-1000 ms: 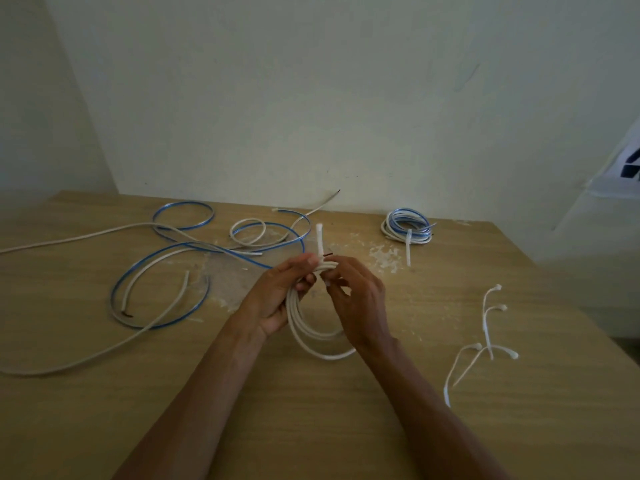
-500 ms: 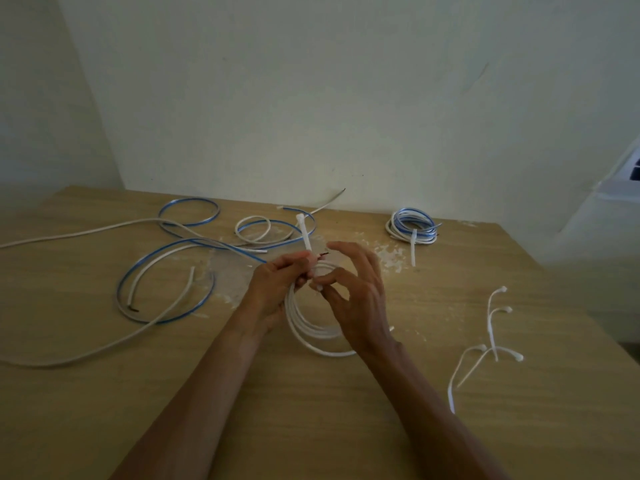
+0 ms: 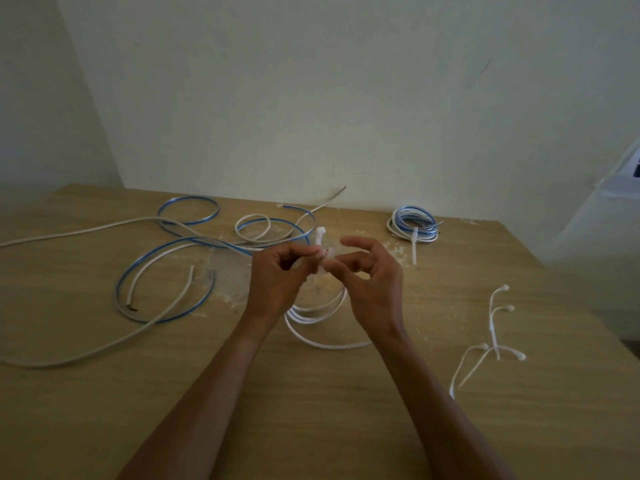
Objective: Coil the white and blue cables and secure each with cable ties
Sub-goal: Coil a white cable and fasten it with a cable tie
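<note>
A small coil of white cable (image 3: 313,315) hangs between my hands above the middle of the table. My left hand (image 3: 277,278) grips the top of the coil with curled fingers. A white cable tie (image 3: 320,237) stands up from the coil's top, and my right hand (image 3: 372,282) pinches the tie where it wraps the coil, its forefinger lifted. The top of the coil is hidden behind my fingers. A finished blue and white coil (image 3: 414,223) with a tie on it lies at the back right.
Loose blue cable (image 3: 166,254) and white cable (image 3: 104,344) sprawl over the left half of the wooden table (image 3: 311,410). Several spare white cable ties (image 3: 493,327) lie at the right. A pale wall stands behind the table's far edge.
Both hands have lifted the white coil a little. The tie's tail has tilted left, and my right hand has opened its forefinger while still pinching the tie.
</note>
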`<state>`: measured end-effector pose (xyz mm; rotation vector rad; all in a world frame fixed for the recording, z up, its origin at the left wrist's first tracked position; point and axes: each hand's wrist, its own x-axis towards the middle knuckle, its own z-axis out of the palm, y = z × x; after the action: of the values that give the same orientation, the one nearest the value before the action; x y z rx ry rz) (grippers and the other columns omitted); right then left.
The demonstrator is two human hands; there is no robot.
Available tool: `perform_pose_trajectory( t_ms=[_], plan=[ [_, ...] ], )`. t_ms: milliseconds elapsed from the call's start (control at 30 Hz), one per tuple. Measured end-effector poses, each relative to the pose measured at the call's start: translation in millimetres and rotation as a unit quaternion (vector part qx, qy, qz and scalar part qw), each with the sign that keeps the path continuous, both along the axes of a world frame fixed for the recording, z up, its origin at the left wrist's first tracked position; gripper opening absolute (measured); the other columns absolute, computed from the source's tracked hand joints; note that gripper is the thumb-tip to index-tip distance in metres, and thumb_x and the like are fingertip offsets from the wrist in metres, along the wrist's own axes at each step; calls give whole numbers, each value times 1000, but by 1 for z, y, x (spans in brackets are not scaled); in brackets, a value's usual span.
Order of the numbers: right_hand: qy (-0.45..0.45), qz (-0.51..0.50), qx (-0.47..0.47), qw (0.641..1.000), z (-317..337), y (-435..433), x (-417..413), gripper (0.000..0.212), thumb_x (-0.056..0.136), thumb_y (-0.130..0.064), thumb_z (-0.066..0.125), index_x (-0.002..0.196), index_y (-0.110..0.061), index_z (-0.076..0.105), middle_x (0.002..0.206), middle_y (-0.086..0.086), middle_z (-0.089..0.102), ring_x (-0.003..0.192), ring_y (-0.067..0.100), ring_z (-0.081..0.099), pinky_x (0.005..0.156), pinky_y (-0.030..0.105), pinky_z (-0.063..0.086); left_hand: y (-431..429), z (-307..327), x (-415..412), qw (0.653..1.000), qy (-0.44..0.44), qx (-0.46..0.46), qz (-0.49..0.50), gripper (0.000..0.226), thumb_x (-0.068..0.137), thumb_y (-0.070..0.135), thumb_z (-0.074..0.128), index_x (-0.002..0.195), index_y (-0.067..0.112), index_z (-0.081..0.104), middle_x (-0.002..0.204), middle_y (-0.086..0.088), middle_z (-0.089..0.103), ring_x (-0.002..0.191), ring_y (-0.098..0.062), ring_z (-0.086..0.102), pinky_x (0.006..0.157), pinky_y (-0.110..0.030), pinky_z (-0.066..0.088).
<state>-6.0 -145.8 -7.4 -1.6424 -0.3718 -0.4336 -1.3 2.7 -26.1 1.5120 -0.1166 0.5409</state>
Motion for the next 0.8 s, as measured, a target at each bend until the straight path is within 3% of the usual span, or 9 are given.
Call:
perform_pose_trajectory(
  t_ms=[100, 200, 267, 333, 400, 533, 800],
  plan=[
    [44, 48, 45, 997, 1, -1, 4, 15, 77, -16, 85, 86, -12, 73, 73, 6, 75, 70, 21, 71, 72, 39, 55, -2, -1, -3, 998, -23, 36, -43, 8, 81, 9, 79, 88, 10, 75, 71, 0, 74, 66, -9, 72, 62, -17, 52],
    [76, 76, 70, 992, 1, -3, 3, 31, 79, -22, 83, 106, -12, 70, 77, 11, 77, 77, 21, 73, 84, 41, 58, -1, -1, -3, 997, -27, 19, -65, 11, 81, 12, 79, 89, 9, 73, 75, -5, 76, 71, -17, 74, 67, -25, 56],
    [80, 92, 72, 990, 1, -5, 4, 37, 79, -25, 82, 114, -18, 69, 77, 12, 77, 82, 26, 74, 91, 48, 56, -2, 1, -4, 997, -25, 5, -72, 27, 81, 15, 80, 101, 3, 67, 78, -10, 76, 72, -21, 74, 68, -29, 57],
    [64, 113, 75, 989, 0, -4, 5, 30, 82, -20, 80, 112, -21, 73, 77, 14, 76, 85, 37, 73, 94, 58, 53, -1, 2, -5, 997, -22, 12, -74, 44, 80, 21, 80, 118, 7, 63, 80, -12, 76, 72, -20, 73, 70, -30, 58],
    [57, 119, 77, 988, -1, -3, 5, 27, 83, -17, 79, 109, -22, 75, 76, 15, 75, 85, 43, 72, 92, 62, 52, 1, 2, -4, 996, -30, 38, -74, 47, 84, 22, 79, 128, 12, 65, 83, -9, 76, 74, -14, 72, 71, -30, 58],
    [63, 132, 94, 985, 0, -3, 5, 23, 82, -13, 78, 105, -19, 75, 75, 15, 75, 77, 29, 73, 92, 56, 54, 0, -1, -3, 993, -60, 93, -42, 27, 89, 31, 75, 115, 24, 75, 89, 3, 78, 81, -14, 74, 73, -38, 60],
    [103, 167, 95, 976, 0, -7, 6, 27, 86, -1, 74, 113, -4, 71, 77, 14, 75, 76, 17, 72, 81, 25, 54, 0, -2, -3, 992, -66, 102, -22, 20, 90, 21, 75, 110, 17, 78, 88, 5, 78, 82, -10, 74, 72, -27, 56]
  ],
)
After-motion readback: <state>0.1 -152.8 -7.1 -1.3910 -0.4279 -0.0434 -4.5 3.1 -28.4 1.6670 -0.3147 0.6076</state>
